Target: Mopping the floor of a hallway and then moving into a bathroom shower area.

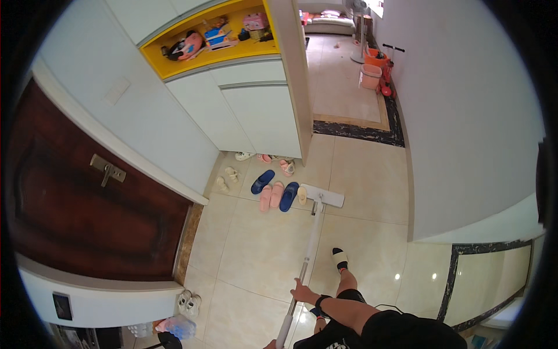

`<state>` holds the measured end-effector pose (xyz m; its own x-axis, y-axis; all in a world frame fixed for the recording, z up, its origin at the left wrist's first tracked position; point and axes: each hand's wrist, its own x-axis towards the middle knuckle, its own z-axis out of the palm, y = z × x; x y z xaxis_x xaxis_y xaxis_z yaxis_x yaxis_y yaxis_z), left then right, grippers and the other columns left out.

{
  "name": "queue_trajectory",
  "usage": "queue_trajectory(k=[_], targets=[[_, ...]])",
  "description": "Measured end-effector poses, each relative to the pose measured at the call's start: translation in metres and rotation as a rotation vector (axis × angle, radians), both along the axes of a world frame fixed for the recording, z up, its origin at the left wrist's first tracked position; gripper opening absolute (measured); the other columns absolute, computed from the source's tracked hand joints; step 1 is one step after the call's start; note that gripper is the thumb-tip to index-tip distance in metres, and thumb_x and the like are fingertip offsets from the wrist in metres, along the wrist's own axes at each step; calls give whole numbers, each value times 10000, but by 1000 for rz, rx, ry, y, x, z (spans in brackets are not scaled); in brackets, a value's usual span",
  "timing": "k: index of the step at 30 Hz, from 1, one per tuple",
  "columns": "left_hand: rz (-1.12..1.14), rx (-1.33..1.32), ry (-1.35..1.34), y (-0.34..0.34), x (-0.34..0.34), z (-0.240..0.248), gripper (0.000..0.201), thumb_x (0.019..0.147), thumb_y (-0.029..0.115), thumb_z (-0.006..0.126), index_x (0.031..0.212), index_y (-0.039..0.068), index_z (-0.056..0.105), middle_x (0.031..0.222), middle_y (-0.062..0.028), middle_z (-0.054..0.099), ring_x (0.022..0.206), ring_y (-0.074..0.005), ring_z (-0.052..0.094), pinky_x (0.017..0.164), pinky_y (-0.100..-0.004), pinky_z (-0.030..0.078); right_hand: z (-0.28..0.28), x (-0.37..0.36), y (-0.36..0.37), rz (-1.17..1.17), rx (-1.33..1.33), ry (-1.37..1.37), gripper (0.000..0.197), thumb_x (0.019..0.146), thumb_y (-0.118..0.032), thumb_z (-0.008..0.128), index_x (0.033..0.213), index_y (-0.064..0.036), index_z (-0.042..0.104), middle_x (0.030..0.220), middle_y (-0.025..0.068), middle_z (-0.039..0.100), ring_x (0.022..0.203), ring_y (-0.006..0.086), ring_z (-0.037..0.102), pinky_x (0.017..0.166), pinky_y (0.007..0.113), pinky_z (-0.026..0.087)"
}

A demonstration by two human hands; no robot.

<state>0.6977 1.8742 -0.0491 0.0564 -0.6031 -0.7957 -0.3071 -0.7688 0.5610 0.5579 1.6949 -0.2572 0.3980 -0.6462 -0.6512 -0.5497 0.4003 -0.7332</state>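
Observation:
A long-handled flat mop (312, 235) slants down across the middle, its pale rectangular head (331, 198) flat on the tiled floor beside a row of slippers. My right hand (303, 292), with a dark band at the wrist, is closed around the lower part of its pole. At the bottom edge, a sliver of my left hand (270, 345) shows next to the pole's thick grip; its fingers are cut off from view. Just left of the mop head lie a small beige shoe (302, 195), dark blue slippers (289, 196) and pink slippers (276, 195).
A white cabinet (264, 116) with a yellow open shelf stands ahead. More shoes (232, 173) lie by its base. A brown door (93, 192) is at left, white shoes (189, 303) near its frame. A pink bucket (370, 76) and a fan (360, 35) stand along the far passage.

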Motion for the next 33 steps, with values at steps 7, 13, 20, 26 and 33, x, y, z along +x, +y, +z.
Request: queue_trajectory(k=[7,13,20,26,33], targets=[[-104,77,8,3,15,58,293,724,79,572,995,36,469,587,-23,469,463,-113,423,401,-267,376,17,15,17,165,50,108,694,793,-320,473,1293,44,157,799,221,605,805,351,593,710,423,473],[-139,101,107,-33,4,46,284,723,69,535,988,8,451,623,-31,476,490,-125,427,412,-264,372,16,-2,-10,93,15,224,596,786,-329,473,1270,-50,264,917,232,590,900,363,570,775,449,457],[-312,230,47,-125,-45,-28,373,709,87,556,1031,-21,401,664,-79,502,488,-156,508,416,-294,432,-8,-58,-110,0,-66,325,546,776,-324,477,1250,-116,305,895,215,601,844,379,584,738,469,464],[-265,301,8,-259,-108,-60,380,726,110,588,1027,0,384,610,-95,523,441,-175,519,380,-304,439,-31,-117,-242,-64,-71,359,520,777,-304,469,1241,-137,304,845,202,608,812,376,582,738,482,454],[-348,170,-91,-402,-164,-108,380,715,131,553,1015,-26,380,766,-222,580,577,-303,605,482,-367,500,-89,-174,-392,-150,-69,227,521,793,-249,464,1258,-144,253,782,201,606,791,378,577,735,460,453]])
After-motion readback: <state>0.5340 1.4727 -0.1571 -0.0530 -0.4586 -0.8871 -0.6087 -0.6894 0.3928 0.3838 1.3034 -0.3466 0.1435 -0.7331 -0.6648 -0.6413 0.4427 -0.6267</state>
